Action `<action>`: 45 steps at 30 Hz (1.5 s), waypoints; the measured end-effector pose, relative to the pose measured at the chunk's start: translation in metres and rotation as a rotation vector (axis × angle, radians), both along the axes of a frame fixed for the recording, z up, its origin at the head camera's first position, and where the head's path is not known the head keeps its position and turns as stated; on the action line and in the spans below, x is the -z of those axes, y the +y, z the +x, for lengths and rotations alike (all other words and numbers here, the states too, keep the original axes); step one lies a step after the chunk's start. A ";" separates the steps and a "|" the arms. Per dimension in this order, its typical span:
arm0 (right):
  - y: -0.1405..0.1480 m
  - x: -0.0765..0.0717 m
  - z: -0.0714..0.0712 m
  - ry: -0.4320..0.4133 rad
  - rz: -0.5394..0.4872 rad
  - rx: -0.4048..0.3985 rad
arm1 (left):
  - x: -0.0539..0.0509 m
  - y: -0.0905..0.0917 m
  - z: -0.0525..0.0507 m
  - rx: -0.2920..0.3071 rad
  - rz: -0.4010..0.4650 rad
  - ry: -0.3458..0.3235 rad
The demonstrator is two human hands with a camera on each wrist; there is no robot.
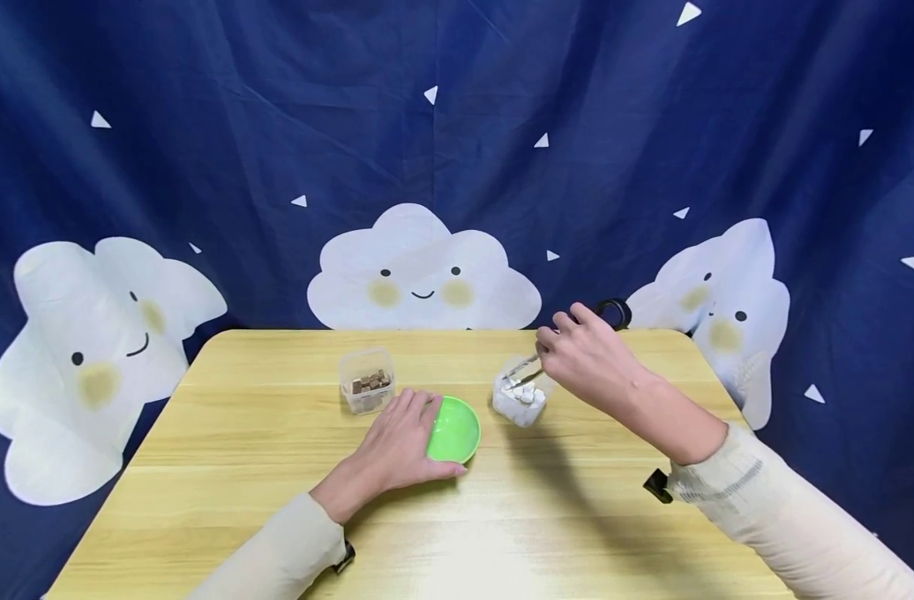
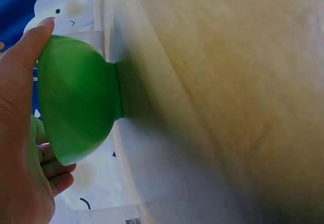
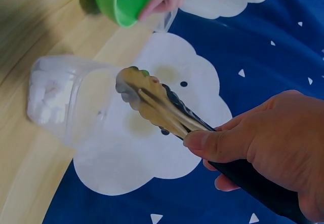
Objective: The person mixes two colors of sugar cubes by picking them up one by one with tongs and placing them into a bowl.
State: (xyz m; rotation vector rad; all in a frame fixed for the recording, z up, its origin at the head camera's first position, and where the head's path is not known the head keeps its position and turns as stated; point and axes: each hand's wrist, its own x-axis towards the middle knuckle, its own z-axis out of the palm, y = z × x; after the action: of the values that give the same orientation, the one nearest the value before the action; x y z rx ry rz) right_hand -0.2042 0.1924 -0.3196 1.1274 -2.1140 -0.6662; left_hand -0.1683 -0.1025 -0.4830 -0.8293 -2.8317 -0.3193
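In the head view, a green bowl point(image 1: 454, 430) stands on the table with my left hand point(image 1: 402, 442) curled round its left side, thumb at the near rim. The left wrist view shows the bowl point(image 2: 78, 97) standing on its foot, held between thumb and fingers of my left hand point(image 2: 23, 122). My right hand point(image 1: 587, 354) grips metal tongs point(image 1: 531, 377) with dark handles, their tips over a clear container of white pieces point(image 1: 520, 404). In the right wrist view the tongs point(image 3: 157, 105) point at that container point(image 3: 61, 95) from my right hand point(image 3: 268, 148); nothing is plainly visible between their tips.
A clear square container point(image 1: 367, 400) with brown pieces point(image 1: 371, 382) stands left of the bowl on the wooden table point(image 1: 224, 433). Behind the table's far edge hangs a dark blue curtain point(image 1: 262, 167) with white clouds and triangles.
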 end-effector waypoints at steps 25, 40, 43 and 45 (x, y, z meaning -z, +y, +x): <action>-0.031 0.019 0.017 -0.001 -0.003 -0.115 | 0.000 0.000 -0.003 0.010 0.016 0.032; -0.034 0.027 0.019 0.001 -0.006 -0.108 | 0.000 0.002 -0.002 -0.004 -0.002 0.025; -0.034 0.027 0.019 0.003 -0.007 -0.105 | 0.000 0.002 -0.002 -0.004 -0.005 0.027; -0.034 0.027 0.018 0.004 -0.007 -0.102 | 0.000 0.002 -0.002 -0.005 -0.008 0.028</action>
State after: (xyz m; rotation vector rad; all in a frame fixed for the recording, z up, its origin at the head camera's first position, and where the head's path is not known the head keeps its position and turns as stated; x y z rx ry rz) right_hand -0.1858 0.1583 -0.3470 1.2195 -2.0391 -0.6124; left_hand -0.1703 -0.1001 -0.4827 -0.8215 -2.8107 -0.2938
